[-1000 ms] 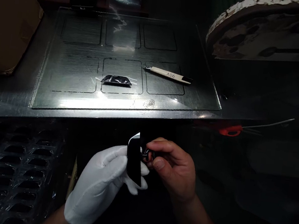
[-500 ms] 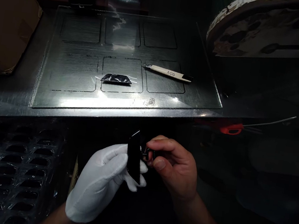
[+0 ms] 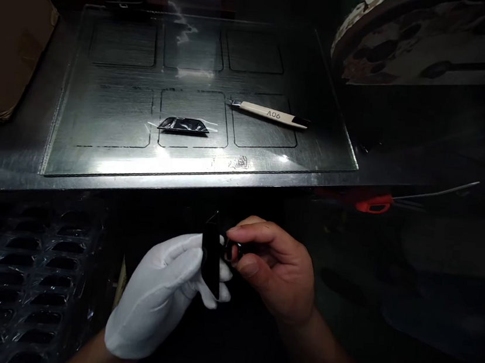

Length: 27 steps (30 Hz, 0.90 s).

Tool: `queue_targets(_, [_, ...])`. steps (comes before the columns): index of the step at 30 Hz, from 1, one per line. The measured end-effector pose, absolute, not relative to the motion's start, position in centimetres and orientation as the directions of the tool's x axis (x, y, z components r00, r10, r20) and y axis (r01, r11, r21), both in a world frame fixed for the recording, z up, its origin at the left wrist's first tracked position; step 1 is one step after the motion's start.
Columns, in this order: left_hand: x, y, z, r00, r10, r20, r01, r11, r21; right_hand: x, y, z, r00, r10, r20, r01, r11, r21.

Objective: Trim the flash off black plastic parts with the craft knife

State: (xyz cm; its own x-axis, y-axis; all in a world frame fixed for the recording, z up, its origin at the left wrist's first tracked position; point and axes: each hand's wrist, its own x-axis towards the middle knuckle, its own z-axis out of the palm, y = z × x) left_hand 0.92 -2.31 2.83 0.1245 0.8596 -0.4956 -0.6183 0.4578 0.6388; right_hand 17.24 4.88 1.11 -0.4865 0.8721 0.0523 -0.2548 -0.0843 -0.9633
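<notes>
Below the edge of the metal table (image 3: 2, 155), the left hand (image 3: 158, 295) pinched a glossy black piece (image 3: 211, 260), the right hand (image 3: 281, 274) a small dark part (image 3: 228, 250)!

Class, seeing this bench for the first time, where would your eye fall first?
Probably on the white-gloved left grip, low in the middle, holding a dark piece beside the bare right grip and its small black part. Next, the pale tool marked A06 on the clear sheet, higher up. Rows of dark shapes under shiny plastic at lower left might follow.
</notes>
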Motion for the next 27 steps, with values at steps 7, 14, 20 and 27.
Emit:
queue_targets(7, [1.4,-2.4,2.4,0.12,0.855,-0.504,-0.603,0.466,0.648,17.4,4.8,1.3,-0.478,0.875,0.079,-0.201,-0.021,-0.979])
queue_targets(14, [0.5,-3.2,2.5,-0.287,0.85,-0.441,-0.055,0.445,0.894,19.1,5.6,0.9,-0.593,0.804,0.028,-0.036,0.008,-0.999])
queue_targets(20, [-0.9,-2.7,2.1,-0.267,0.847,-0.461,-0.333,0.368,0.868,19.9,6.6,1.3,-0.695,0.678,0.239,-0.103,0.235,-0.967])
queue_targets(27, [-0.8,-3.7,0.2,0.301,0.841,-0.449,-0.682,0.519,0.515,19.7,7.2,0.8,-0.801,0.527,0.284,-0.095,0.357,-0.929])
